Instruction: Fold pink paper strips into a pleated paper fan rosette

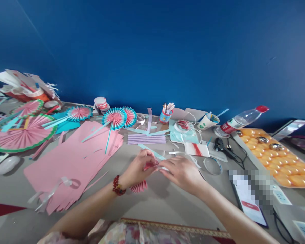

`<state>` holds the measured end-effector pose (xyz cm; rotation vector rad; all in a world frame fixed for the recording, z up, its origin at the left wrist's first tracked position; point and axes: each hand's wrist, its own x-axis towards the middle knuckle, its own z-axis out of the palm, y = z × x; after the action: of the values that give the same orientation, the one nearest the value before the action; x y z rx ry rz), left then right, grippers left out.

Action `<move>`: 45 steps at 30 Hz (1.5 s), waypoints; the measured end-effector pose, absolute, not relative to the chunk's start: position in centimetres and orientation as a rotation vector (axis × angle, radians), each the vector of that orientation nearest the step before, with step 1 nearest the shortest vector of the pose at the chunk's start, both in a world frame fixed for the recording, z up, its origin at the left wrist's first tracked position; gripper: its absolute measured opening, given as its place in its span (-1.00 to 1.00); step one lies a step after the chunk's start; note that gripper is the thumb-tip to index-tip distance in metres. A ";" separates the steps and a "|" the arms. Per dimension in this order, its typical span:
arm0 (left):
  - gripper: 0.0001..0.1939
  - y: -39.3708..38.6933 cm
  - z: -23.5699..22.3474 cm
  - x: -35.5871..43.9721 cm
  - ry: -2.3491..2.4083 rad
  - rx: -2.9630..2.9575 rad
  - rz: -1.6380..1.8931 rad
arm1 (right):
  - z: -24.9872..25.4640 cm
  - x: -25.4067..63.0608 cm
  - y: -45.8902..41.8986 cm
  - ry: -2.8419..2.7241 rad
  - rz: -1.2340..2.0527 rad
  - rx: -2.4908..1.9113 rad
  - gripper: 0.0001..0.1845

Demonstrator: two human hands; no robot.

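My left hand (139, 168), with a red bead bracelet on its wrist, pinches a pleated pink paper fan (139, 186) whose folds hang below the fingers. My right hand (181, 172) meets it from the right, fingers closed on the same folded paper and a pale strip (164, 168) at its top. Both hands hover just above the grey table (155, 203), near its middle. A light blue paper strip (152, 152) lies just beyond the fingers.
Pink paper sheets (73, 162) lie at left, finished pink-and-teal paper fans (115, 117) behind them. Purple strips (146, 139), tape rolls (183, 125), a pen cup (165, 115), a paper cup (207, 122) and a lying bottle (241, 120) fill the back. An orange tray (277, 159) sits right.
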<state>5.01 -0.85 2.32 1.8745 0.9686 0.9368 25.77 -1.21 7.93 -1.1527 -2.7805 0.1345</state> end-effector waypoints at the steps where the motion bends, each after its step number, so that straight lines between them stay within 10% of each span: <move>1: -0.97 -0.9 2.4 5.0 0.970 1.853 0.938 | 8.0 25.7 -1.2 -2.785 0.134 -1.145 -0.83; 34: -0.75 -1.0 2.2 4.6 0.964 1.309 1.011 | 4.5 26.6 -2.8 -2.137 0.191 -1.031 -0.81; 45: -0.70 -0.3 2.2 4.2 0.856 1.032 1.018 | 3.4 35.3 -2.0 -2.073 -0.387 -1.434 -0.76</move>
<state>4.23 -0.32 2.18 1.0323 0.8557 1.0181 35.27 -1.99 3.41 -1.4337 -2.0732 -0.3869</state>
